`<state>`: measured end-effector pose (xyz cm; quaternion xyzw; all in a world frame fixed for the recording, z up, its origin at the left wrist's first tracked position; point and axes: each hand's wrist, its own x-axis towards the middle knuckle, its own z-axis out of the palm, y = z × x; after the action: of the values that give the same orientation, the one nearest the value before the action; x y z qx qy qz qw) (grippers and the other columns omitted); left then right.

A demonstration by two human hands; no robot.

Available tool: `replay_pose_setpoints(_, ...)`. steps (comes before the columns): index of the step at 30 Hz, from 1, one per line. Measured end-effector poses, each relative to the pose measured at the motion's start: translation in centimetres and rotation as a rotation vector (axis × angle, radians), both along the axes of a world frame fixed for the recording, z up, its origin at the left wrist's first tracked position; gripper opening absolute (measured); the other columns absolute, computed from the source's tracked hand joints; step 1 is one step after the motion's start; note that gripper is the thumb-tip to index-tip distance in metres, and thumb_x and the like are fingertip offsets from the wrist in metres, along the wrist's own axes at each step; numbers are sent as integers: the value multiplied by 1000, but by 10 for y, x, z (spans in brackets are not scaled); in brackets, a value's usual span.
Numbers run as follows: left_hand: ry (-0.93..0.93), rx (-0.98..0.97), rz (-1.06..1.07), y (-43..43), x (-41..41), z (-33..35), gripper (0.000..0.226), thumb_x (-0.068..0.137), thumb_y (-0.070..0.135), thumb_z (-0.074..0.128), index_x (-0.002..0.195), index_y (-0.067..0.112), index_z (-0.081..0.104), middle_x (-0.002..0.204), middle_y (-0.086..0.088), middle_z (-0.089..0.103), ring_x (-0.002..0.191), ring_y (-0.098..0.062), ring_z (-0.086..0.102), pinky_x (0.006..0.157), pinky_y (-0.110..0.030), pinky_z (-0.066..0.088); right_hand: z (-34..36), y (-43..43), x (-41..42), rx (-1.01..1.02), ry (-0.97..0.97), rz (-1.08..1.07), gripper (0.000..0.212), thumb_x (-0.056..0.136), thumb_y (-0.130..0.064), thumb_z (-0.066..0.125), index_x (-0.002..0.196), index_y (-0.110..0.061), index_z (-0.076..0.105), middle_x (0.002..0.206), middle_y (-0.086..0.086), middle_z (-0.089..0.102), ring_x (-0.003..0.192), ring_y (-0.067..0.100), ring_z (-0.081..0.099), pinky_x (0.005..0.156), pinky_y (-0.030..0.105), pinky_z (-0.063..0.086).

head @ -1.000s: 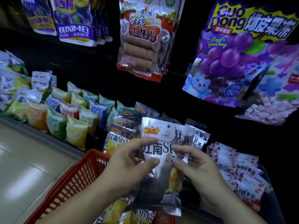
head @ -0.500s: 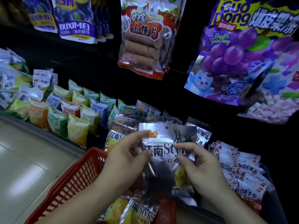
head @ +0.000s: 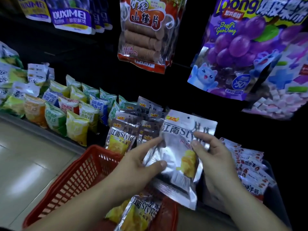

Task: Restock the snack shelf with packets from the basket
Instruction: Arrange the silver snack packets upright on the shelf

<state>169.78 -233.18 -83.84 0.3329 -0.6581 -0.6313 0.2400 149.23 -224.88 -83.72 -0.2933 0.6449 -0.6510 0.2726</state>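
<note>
A silver snack packet (head: pixel 179 144) with yellow pieces printed on it is held up over the red basket (head: pixel 75 177). My left hand (head: pixel 138 165) pinches its left edge between thumb and fingers. My right hand (head: pixel 211 157) grips its right side. The packet's top sits close to a row of matching silver packets (head: pixel 131 125) standing on the low shelf. More of the same packets (head: pixel 138 212) lie in the basket below my wrists.
Green, yellow and red small bags (head: pixel 66 110) fill the shelf to the left. Red and white packets (head: pixel 250 165) lie in a stack at the right. Hanging above are a hawthorn roll bag (head: pixel 143 34) and a purple grape jelly bag (head: pixel 241 52). Tiled floor (head: pixel 25 160) lies left.
Both hands have lifted the silver packet up and to the right, toward the shelf's row of matching packets. The view has moved closer to the shelf.
</note>
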Motion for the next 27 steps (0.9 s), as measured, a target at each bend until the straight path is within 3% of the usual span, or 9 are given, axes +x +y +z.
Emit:
replay_pose_setpoints(2, 66, -60, 63, 3, -2, -1, 53, 90, 28, 77, 132, 54, 59, 127, 46, 55, 131, 5, 51, 102, -34, 54, 0, 2, -4, 79, -47, 200, 45, 82, -26, 82, 123, -42, 70, 138, -8, 62, 123, 21, 63, 90, 36, 60)
replay_pose_setpoints(4, 96, -89, 140, -1, -2, 0, 51, 90, 26, 77, 131, 53, 60, 123, 49, 55, 130, 11, 49, 103, -22, 50, 1, 6, -8, 138, -62, 417, 71, 76, -19, 89, 135, -46, 62, 149, -9, 54, 127, 25, 62, 99, 48, 56)
replay_pose_setpoints(8, 80, 0, 13, -7, 0, 0, 69, 89, 5, 76, 140, 46, 55, 124, 35, 63, 107, 16, 62, 81, -12, 54, -2, 9, -7, 149, -69, 448, 63, 81, 7, 79, 125, -38, 71, 145, -8, 60, 107, 26, 71, 82, 35, 58)
replay_pose_setpoints(12, -316, -613, -27, -21, 11, -8, 65, 88, 24, 80, 143, 46, 52, 142, 24, 56, 125, 6, 54, 98, -29, 53, -5, 10, -12, 175, -75, 369, 62, 82, 10, 77, 119, -40, 74, 144, -14, 60, 131, 13, 57, 83, 23, 55)
replay_pose_setpoints(16, -367, -944, 75, -9, 9, -9, 45, 93, 41, 67, 137, 35, 60, 150, 8, 49, 134, -16, 52, 103, -38, 51, 4, 14, -1, 230, 77, 328, 65, 84, 1, 80, 125, -48, 68, 146, -17, 56, 131, 14, 58, 102, 42, 55)
replay_pose_setpoints(18, -216, -830, 70, 6, 0, -2, 51, 91, 55, 60, 140, 41, 57, 147, 19, 47, 131, -4, 50, 101, -30, 50, 11, 15, 15, 159, 79, 339, 68, 86, 6, 76, 133, -41, 64, 134, -19, 65, 118, 10, 67, 100, 40, 58)
replay_pose_setpoints(21, -33, -409, 87, 16, -14, 2, 65, 86, 61, 68, 146, 53, 43, 140, 30, 49, 127, 6, 52, 100, -27, 51, 17, 21, 38, 118, 71, 516, 67, 92, 1, 71, 144, -37, 52, 124, -21, 71, 115, 10, 69, 93, 32, 59)
replay_pose_setpoints(24, 100, -112, 110, 6, -18, 0, 56, 91, 30, 76, 133, 57, 51, 134, 21, 62, 125, 1, 59, 95, -34, 57, 17, 29, 40, 148, 64, 659, 67, 91, -23, 74, 147, -49, 48, 137, -10, 66, 133, 8, 57, 109, 33, 47)
replay_pose_setpoints(27, 110, -56, 74, -2, -18, -2, 50, 97, 7, 67, 125, 47, 58, 126, 16, 68, 114, -11, 69, 88, -40, 62, 15, 21, 22, 107, 122, 340, 51, 86, -37, 80, 128, -59, 60, 127, -16, 67, 128, 11, 60, 101, 32, 52)
